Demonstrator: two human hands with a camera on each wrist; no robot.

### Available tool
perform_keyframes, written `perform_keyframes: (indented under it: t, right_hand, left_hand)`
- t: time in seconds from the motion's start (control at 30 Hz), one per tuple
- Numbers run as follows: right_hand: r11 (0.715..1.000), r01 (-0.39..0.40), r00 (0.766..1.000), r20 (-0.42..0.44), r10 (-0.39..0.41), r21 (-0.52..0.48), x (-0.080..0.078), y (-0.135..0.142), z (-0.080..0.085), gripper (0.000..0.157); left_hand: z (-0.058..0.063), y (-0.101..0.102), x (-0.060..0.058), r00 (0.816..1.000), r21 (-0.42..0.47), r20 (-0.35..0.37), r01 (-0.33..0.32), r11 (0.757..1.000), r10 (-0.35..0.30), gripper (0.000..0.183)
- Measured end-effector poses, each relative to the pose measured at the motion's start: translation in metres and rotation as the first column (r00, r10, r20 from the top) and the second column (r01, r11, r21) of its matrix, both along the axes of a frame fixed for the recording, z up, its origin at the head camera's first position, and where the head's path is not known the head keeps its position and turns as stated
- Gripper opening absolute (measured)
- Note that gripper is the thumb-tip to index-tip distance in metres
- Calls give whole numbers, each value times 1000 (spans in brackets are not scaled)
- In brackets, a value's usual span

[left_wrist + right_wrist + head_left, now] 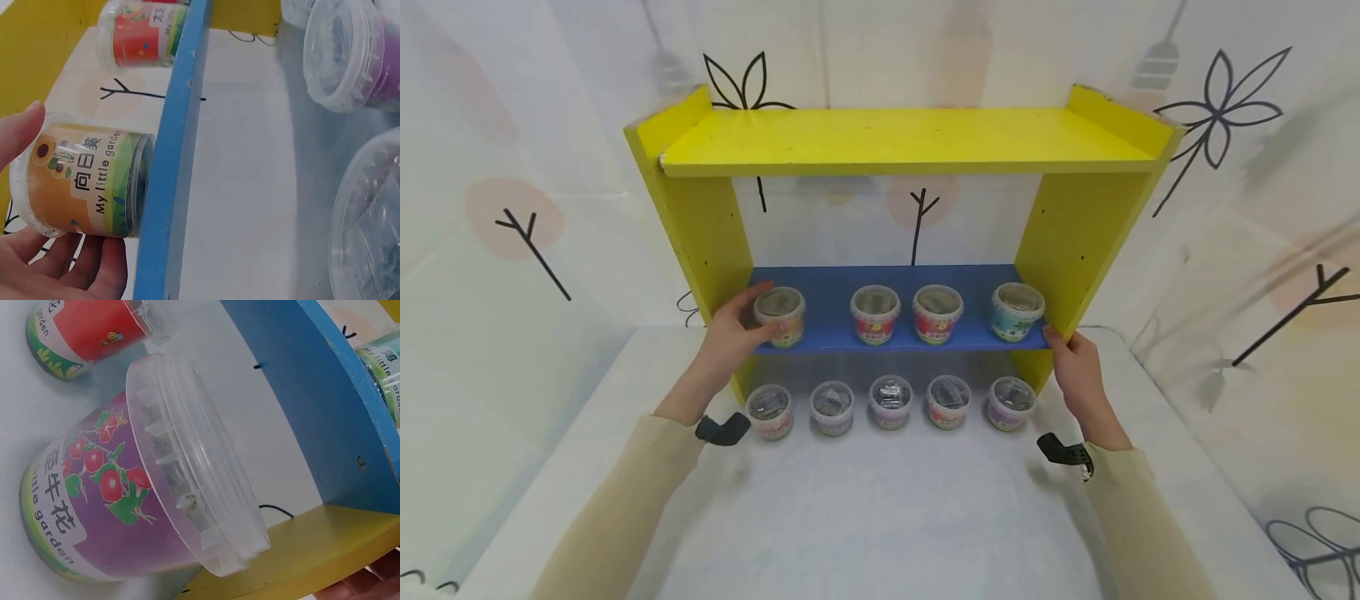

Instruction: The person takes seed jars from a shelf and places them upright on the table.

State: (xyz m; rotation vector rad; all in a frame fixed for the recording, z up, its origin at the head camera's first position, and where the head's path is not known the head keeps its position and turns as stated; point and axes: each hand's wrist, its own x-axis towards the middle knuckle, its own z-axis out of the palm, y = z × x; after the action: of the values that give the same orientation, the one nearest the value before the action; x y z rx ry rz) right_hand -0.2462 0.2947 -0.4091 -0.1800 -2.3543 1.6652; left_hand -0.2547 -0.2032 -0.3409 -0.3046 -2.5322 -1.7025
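My left hand grips an orange-labelled plastic tub with a clear lid, at the left end of the blue shelf board. In the left wrist view, sunflowers show on the tub's label, with the thumb on one side and the fingers curled round the other. My right hand holds the shelf unit's yellow right side panel near the board's front corner. Closest to it on the board is a teal-labelled tub. In the right wrist view only some fingers show, at the panel's edge.
Two red-labelled tubs stand mid-board. Below, several lidded tubs form a row on the white table, with a purple-labelled tub at the right end. The yellow top board overhangs the blue one. Patterned cloth hangs behind.
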Motion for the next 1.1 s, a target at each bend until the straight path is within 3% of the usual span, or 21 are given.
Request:
perform_keyframes:
  t: [0.37, 0.73, 0.9, 1.1]
  right_hand:
    - [1000, -7, 1000, -6, 7, 11, 0, 2, 0, 66]
    - [1000, -1, 1000, 2, 1, 5, 0, 1, 0, 66]
    - [1000, -7, 1000, 6, 7, -5, 0, 0, 1, 66]
    - [1000, -7, 1000, 3, 7, -10, 1, 0, 1, 66]
  left_hand:
    - [4, 9, 15, 1000, 36, -5, 21, 999, -21, 77]
    - [6, 25, 38, 995, 68, -20, 98, 993, -96, 74]
    - [1, 34, 47, 988, 75, -31, 155, 985, -153, 72]
    - [-11, 57, 61, 976, 23, -58, 211, 977, -209, 73]
